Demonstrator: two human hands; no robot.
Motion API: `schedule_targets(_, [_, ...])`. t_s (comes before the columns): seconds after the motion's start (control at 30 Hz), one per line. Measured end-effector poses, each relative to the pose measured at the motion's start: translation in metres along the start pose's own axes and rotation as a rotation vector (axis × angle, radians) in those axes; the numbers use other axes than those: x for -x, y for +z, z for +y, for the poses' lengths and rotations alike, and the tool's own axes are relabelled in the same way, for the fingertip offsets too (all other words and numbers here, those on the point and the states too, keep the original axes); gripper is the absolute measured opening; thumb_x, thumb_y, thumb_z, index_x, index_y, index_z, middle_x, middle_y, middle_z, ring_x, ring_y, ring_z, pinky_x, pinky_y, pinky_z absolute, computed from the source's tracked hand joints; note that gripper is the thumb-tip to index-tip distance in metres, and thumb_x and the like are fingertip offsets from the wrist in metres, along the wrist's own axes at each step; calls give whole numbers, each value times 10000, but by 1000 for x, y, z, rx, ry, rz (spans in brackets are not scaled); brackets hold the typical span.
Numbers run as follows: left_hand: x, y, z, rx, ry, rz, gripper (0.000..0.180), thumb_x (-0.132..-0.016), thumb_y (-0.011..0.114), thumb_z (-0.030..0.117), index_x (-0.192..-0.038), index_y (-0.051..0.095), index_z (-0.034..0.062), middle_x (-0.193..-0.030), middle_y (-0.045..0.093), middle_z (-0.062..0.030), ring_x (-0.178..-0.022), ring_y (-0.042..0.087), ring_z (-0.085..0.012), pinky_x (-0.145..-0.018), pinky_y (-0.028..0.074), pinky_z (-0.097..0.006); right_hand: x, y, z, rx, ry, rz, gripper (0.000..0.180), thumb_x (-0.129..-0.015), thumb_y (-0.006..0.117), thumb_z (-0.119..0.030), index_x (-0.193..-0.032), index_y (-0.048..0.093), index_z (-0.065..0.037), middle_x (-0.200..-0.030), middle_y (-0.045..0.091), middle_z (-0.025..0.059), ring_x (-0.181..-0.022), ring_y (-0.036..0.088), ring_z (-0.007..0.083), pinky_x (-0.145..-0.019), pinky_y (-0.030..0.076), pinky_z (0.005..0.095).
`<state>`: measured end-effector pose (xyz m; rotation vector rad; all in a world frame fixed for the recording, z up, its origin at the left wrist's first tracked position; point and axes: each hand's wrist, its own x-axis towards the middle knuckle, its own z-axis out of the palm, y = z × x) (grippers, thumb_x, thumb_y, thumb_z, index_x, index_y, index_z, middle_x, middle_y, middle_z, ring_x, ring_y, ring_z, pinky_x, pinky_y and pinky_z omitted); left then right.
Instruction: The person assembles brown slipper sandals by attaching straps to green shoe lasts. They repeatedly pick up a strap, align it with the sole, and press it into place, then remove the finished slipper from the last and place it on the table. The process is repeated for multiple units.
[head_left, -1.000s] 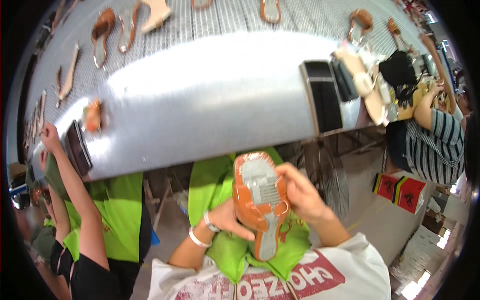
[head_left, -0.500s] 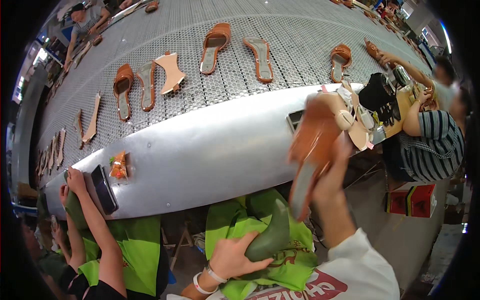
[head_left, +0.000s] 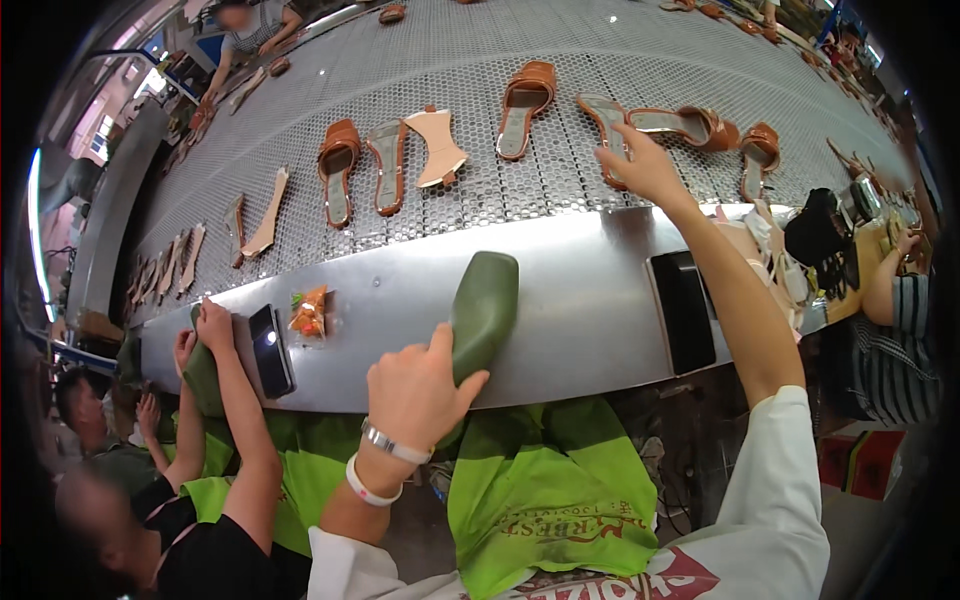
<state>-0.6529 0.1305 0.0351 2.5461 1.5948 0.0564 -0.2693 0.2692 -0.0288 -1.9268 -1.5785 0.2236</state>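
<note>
- Wristbands, one white and one metal, are worn on the left hand (head_left: 420, 395), which is closed around the heel end of an olive-green plastic shoe last (head_left: 480, 315); the last is propped toe-up against the edge of the brushed steel ledge (head_left: 590, 270).
- Just left of that hand, a black phone (head_left: 270, 350) and a small orange snack packet (head_left: 310, 312) lie on the ledge, and a co-worker's arm (head_left: 235, 400) is raised beside them.
- For the hold to be kept well, the last is best gripped low and steadied on the ledge, so it cannot tip while the other arm is stretched out.
- The right hand (head_left: 640, 165) is reached far forward, fingers spread and holding nothing, touching a tan sandal sole with a grey insole (head_left: 608, 125) on the perforated grey conveyor belt (head_left: 560, 195).
- Compared with half a second ago, the tan shoe is no longer held by the right hand, and the last has been lifted from the lap to the ledge.
</note>
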Motion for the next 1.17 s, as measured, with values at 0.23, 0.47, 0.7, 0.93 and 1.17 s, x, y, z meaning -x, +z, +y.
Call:
schedule_targets(0.23, [-126,10,-36,312,197,48,454,-785,755,428,-1013,702,39,-886,713,-173,-779,703,-306,-710,544,-394,-17,17,19,364,10,-134,503,-808,637,-230,-1173,516,94,-904,654,317,-918,639,474,-827,527,482])
schedule_targets(0.47, [-267,73,-62,-13,85,316,292,-862,635,233,-1089,642,49,-944,686,-208,-933,651,-414,-833,517,-487,15,-55,-1,-1107,412,-222,413,-763,539,-57,-1145,568,96,-986,651,176,-905,670,242,-857,559,339])
schedule_targets(0.7, [-245,47,-77,366,81,593,199,-915,551,141,-1017,684,33,-756,649,-241,-690,664,-384,-656,513,-463,189,-94,-92,-1460,376,-670,631,-779,698,-20,-1349,428,-16,-1096,630,196,-868,694,281,-781,571,410])
schedule_targets(0.93, [-47,-12,-24,444,544,677,317,-811,611,2,-1118,684,20,-1025,690,-197,-862,681,-324,-712,521,-396,253,-26,-130,-1908,408,-412,686,-816,645,-50,-1443,367,-73,-1396,455,246,-749,666,253,-688,546,379])
schedule_targets(1.17, [84,39,-17,557,601,342,413,-756,725,164,-1155,692,64,-1133,661,-189,-959,671,-321,-837,529,-357,277,7,-125,-1789,537,-666,901,-825,621,-117,-1565,110,-163,-1543,250,263,-855,685,273,-777,547,403])
